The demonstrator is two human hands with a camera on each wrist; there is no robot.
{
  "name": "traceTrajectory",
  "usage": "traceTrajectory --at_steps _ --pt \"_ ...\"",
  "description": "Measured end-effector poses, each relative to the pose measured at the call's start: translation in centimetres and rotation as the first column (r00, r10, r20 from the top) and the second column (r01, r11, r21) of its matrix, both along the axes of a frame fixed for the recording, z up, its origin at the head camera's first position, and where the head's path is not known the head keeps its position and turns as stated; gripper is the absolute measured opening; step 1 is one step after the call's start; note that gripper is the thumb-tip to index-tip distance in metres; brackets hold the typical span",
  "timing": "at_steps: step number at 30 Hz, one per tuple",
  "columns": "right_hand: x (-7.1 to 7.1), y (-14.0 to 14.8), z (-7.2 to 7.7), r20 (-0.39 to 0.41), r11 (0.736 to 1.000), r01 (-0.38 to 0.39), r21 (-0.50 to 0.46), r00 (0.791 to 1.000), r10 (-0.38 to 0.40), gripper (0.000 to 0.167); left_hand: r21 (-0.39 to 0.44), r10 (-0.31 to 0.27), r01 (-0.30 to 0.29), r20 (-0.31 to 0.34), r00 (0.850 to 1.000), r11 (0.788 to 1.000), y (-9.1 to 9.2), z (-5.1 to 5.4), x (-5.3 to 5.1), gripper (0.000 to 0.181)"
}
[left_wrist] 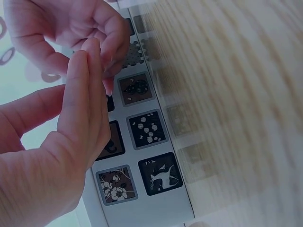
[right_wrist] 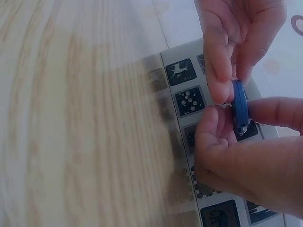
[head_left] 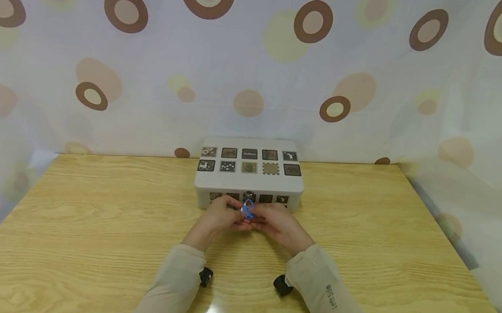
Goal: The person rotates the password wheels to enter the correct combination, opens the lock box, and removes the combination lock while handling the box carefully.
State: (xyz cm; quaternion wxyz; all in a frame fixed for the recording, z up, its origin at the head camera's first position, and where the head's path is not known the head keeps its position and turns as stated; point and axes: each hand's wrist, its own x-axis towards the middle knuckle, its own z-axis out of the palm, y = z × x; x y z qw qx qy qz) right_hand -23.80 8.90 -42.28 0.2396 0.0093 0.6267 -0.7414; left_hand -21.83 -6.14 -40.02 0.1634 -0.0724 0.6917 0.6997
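A small blue padlock (head_left: 248, 211) is held between both hands at the front of a white box (head_left: 247, 180), just below its metal clasp (head_left: 249, 195). My right hand (head_left: 277, 222) pinches the padlock, thumb on one side and fingers on the other, as the right wrist view shows. From the opposite side my left hand (head_left: 217, 218) holds its end with thumb and fingertips. In the left wrist view the fingers of the left hand (left_wrist: 80, 109) hide the padlock. A small shiny metal piece shows at one end of the padlock (right_wrist: 240, 106) in the right wrist view.
Square picture stickers cover the box's lid and front. The box stands on a wood-grain table (head_left: 112, 222), near a dotted curtain (head_left: 256, 59) at the back. A black device (head_left: 282, 285) sits at the right wrist and another (head_left: 205, 277) at the left.
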Motion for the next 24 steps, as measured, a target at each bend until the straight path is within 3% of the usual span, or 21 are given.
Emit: traceTrajectory --at_steps 19,24 --pt "0.24 -0.1 0.38 0.05 0.999 0.032 -0.022 0.998 -0.031 0.031 -0.02 -0.015 0.015 -0.009 1.0 1.0 0.03 0.13 0.08 0.025" --pt "0.29 -0.13 0.29 0.013 1.0 0.015 -0.015 1.0 -0.015 0.03 -0.011 -0.005 0.005 0.002 1.0 1.0 0.06 0.15 0.14 0.025"
